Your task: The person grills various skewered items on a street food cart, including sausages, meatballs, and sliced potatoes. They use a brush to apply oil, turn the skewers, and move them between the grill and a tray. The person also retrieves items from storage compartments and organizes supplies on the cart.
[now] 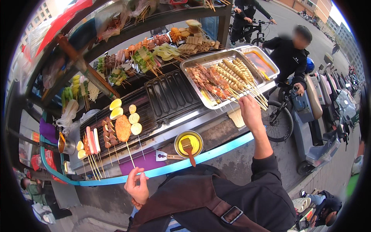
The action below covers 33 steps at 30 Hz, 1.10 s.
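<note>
My right hand (249, 111) is closed at the stick ends of skewers on a metal tray (213, 105); whether it grips one cannot be made out. Meat skewers (204, 76) and pale spiral-cut skewers (232, 72) lie on that tray. My left hand (137, 184), fingers curled and partly apart, is just below the stick of a breaded patty (123, 128) on the grill (153, 121). Around the patty lie halved eggs (116, 113), round slices on a stick (134, 119), dark meat skewers (108, 133) and sausage skewers (92, 140). A brush (187, 148) rests in a bowl of yellow liquid (194, 137).
A scraper (168, 156) lies left of the bowl, inside the blue rail (223, 150). A molded pan (171, 94) sits on the grill. Behind are raw skewers (142, 59). A sauce tray (259, 62) is at the right, near a person (289, 55) with a bicycle (276, 120).
</note>
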Each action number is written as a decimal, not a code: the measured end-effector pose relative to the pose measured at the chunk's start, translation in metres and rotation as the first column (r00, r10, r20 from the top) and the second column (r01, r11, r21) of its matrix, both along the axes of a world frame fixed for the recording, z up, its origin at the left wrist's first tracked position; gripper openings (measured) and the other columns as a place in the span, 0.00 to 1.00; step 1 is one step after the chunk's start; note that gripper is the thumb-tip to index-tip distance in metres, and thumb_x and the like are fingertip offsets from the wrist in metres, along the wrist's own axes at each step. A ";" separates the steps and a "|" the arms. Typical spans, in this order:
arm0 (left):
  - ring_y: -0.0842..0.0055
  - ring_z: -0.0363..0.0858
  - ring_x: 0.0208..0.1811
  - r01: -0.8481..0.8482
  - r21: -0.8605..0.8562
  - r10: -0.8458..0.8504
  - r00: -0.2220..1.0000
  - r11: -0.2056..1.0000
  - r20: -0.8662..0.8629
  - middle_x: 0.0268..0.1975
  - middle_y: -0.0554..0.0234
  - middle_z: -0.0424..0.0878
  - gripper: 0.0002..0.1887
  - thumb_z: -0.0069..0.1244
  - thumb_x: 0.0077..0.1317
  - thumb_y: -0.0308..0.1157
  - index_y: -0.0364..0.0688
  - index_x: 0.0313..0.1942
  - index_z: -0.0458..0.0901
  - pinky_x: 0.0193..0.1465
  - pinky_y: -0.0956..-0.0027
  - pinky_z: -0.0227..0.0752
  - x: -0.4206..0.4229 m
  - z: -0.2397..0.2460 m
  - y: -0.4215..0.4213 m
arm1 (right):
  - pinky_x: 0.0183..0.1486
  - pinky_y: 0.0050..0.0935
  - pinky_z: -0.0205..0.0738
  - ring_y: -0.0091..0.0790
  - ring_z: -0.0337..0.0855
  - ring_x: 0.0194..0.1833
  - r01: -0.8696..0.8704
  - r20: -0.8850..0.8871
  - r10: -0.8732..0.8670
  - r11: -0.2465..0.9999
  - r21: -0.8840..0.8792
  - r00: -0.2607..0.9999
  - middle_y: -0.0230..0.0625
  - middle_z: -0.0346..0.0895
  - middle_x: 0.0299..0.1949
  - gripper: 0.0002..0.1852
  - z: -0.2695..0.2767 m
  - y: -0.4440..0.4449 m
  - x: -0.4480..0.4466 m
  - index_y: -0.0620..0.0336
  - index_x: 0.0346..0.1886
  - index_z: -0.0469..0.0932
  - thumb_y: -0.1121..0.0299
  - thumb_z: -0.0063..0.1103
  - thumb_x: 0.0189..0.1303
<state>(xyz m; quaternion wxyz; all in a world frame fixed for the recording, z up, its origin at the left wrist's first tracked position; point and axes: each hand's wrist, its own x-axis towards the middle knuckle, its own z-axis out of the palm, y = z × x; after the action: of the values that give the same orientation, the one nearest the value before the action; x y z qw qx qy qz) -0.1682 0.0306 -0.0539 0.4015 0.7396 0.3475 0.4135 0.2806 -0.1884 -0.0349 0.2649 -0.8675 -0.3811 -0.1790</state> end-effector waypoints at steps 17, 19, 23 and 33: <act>0.78 0.86 0.31 0.040 0.044 -0.039 0.999 0.998 -0.027 0.43 0.52 0.89 0.16 0.56 0.70 0.17 0.28 0.57 0.81 0.36 0.75 0.79 -0.026 0.005 0.012 | 0.42 0.51 0.83 0.53 0.88 0.37 0.131 0.022 -0.131 0.935 -0.330 0.991 0.47 0.85 0.34 0.10 -0.017 0.080 0.031 0.61 0.31 0.85 0.64 0.66 0.62; 0.78 0.86 0.31 0.030 0.022 -0.029 0.999 0.999 -0.022 0.44 0.51 0.89 0.17 0.55 0.69 0.17 0.28 0.58 0.81 0.36 0.75 0.79 -0.033 0.004 0.012 | 0.41 0.52 0.83 0.54 0.88 0.37 0.139 0.028 -0.137 0.938 -0.319 0.990 0.48 0.85 0.33 0.09 -0.017 0.082 0.029 0.62 0.31 0.84 0.65 0.66 0.61; 0.78 0.85 0.31 0.019 0.014 -0.019 1.000 1.000 -0.024 0.43 0.51 0.89 0.17 0.55 0.69 0.16 0.28 0.58 0.81 0.36 0.75 0.79 -0.043 0.003 0.014 | 0.41 0.53 0.83 0.55 0.88 0.36 0.183 0.011 -0.188 0.940 -0.288 0.982 0.50 0.85 0.32 0.09 -0.006 0.082 0.020 0.63 0.31 0.84 0.65 0.67 0.59; 0.79 0.85 0.30 -0.003 -0.014 0.003 1.000 1.000 -0.015 0.43 0.52 0.89 0.16 0.55 0.69 0.17 0.27 0.57 0.81 0.36 0.76 0.78 -0.056 0.001 0.011 | 0.43 0.51 0.85 0.57 0.90 0.36 0.139 -0.037 -0.167 0.906 -0.400 0.985 0.53 0.87 0.31 0.07 -0.001 0.052 -0.001 0.64 0.32 0.86 0.70 0.68 0.57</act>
<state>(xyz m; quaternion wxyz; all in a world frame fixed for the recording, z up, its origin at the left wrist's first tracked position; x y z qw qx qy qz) -0.2239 0.0419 -0.0532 0.4035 0.7393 0.3546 0.4060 0.2796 -0.1366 -0.0357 0.0824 -0.9361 -0.3306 -0.0877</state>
